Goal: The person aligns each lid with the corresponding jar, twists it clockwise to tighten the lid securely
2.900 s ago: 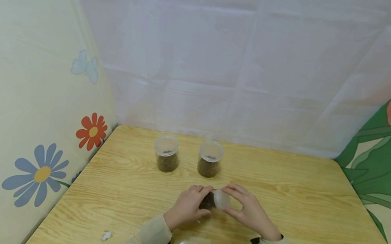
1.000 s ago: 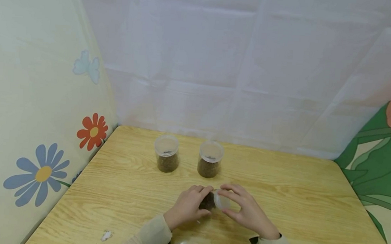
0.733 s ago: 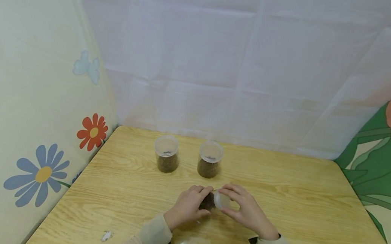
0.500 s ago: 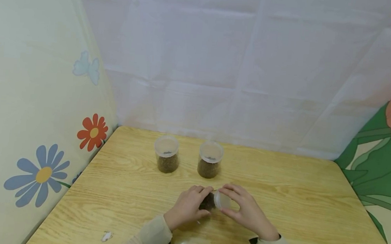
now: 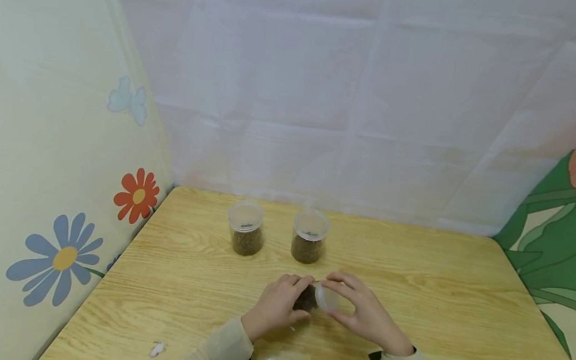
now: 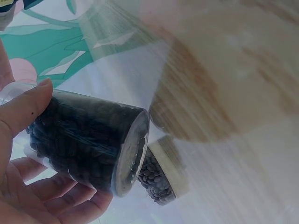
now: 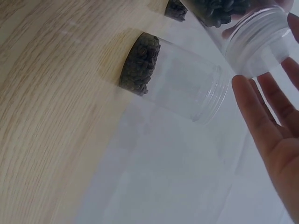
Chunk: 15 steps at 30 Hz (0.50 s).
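Observation:
My left hand (image 5: 274, 306) grips a clear jar (image 6: 86, 135) of dark beans around its body, thumb on one side and fingers on the other. The jar is tilted, its lidded end toward my right hand (image 5: 366, 314). Thumb and fingers of that hand curve round the clear screw lid (image 5: 327, 297); in the right wrist view fingertips meet the lid's edge. Two more clear lidded jars stand upright behind: the left jar (image 5: 247, 238) and the right jar (image 5: 308, 245), each partly filled with dark beans. My left hand hides part of the held jar in the head view.
The wooden table (image 5: 435, 302) runs back to a white cloth backdrop (image 5: 285, 79). A flower-print sheet (image 5: 44, 157) hangs on the left side. A small white chipped spot (image 5: 157, 349) marks the tabletop at front left.
My right hand's fingers shift slightly on the lid over these frames. The left hand holds the jar in the same place, and the two jars behind have not moved.

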{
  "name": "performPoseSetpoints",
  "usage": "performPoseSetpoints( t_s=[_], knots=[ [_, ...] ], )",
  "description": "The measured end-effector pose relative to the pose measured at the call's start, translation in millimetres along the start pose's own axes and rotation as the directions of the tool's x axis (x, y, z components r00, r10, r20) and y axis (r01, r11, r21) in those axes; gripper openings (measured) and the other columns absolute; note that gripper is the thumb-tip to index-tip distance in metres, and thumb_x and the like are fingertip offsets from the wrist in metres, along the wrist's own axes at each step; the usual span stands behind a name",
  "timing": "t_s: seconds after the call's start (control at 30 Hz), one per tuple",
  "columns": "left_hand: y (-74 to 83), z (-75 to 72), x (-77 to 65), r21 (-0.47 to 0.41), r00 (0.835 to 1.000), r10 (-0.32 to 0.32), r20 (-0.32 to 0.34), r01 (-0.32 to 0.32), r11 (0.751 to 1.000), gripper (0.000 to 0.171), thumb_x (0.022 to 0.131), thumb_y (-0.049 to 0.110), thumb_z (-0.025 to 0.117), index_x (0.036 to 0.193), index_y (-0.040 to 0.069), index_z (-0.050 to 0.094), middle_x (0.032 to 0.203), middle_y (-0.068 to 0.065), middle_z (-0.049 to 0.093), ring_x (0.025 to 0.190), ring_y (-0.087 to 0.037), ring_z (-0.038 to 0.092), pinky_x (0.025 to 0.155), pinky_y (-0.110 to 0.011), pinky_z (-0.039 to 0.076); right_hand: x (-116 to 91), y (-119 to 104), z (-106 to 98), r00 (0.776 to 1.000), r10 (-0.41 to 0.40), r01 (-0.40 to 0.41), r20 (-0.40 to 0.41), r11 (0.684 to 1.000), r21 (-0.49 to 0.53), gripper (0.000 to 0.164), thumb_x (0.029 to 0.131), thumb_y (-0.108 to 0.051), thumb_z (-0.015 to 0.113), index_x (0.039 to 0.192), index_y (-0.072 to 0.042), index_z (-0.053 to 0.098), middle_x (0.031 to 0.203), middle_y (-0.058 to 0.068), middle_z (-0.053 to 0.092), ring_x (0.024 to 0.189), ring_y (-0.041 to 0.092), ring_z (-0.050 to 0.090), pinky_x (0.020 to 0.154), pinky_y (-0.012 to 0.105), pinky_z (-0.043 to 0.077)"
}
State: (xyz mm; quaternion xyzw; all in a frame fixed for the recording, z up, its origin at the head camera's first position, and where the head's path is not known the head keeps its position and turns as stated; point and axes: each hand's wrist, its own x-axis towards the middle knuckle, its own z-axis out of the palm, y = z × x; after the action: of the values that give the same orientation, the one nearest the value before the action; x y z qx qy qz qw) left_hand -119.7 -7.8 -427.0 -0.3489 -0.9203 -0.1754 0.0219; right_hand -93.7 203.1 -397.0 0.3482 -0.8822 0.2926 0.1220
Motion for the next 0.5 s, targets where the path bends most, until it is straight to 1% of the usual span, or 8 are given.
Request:
performPoseSetpoints(
  t_s=[0.17, 0.27, 0.37, 0.5],
  knots=[
    [-0.4, 0.5, -0.5, -0.001, 1.000, 0.008, -0.009, -0.008, 1.000, 0.065, 0.072, 0.038, 0.075, 0.126, 0.014, 0.049, 0.106, -0.003, 0.061, 0.093, -0.016, 0.056, 0.071, -0.026, 0.050, 1.0, -1.5, -1.0, 0.997, 0.066, -0.067, 0.025, 0.996, 0.053, 0.051, 0.069, -0.010, 0.078, 0.116, -0.003, 0.059, 0.112, 0.009, 0.056, 0.094, 0.022, 0.057, 0.069, 0.029, 0.052],
    [-0.5, 0.6, -0.8, -0.005, 1.000, 0.008, -0.010, -0.008, 1.000, 0.065, 0.072, 0.038, 0.075, 0.126, 0.014, 0.049, 0.106, -0.003, 0.061, 0.093, -0.016, 0.056, 0.071, -0.027, 0.050, 2.1, -1.6, -0.8, 0.996, 0.081, -0.083, 0.031, 0.994, 0.072, 0.049, 0.071, -0.011, 0.077, 0.116, -0.001, 0.059, 0.111, 0.009, 0.056, 0.089, 0.020, 0.057, 0.065, 0.023, 0.051],
    [-0.6, 0.8, -0.9, -0.008, 1.000, 0.005, -0.011, -0.005, 1.000, 0.065, 0.072, 0.038, 0.075, 0.127, 0.013, 0.049, 0.107, -0.003, 0.061, 0.094, -0.017, 0.056, 0.071, -0.028, 0.050, 2.2, -1.5, -0.5, 0.997, 0.077, -0.079, 0.027, 0.995, 0.064, 0.049, 0.072, -0.011, 0.077, 0.116, -0.001, 0.058, 0.111, 0.009, 0.056, 0.089, 0.020, 0.057, 0.065, 0.024, 0.051],
    [-0.7, 1.2, -1.1, -0.010, 1.000, 0.002, -0.011, -0.003, 1.000, 0.065, 0.072, 0.038, 0.075, 0.127, 0.013, 0.049, 0.107, -0.004, 0.061, 0.094, -0.017, 0.056, 0.072, -0.028, 0.050, 0.5, -1.3, -0.8, 0.999, 0.048, -0.048, 0.022, 0.999, 0.020, 0.055, 0.068, -0.013, 0.079, 0.119, -0.006, 0.058, 0.116, 0.008, 0.054, 0.099, 0.024, 0.056, 0.073, 0.035, 0.051]
  ],
)
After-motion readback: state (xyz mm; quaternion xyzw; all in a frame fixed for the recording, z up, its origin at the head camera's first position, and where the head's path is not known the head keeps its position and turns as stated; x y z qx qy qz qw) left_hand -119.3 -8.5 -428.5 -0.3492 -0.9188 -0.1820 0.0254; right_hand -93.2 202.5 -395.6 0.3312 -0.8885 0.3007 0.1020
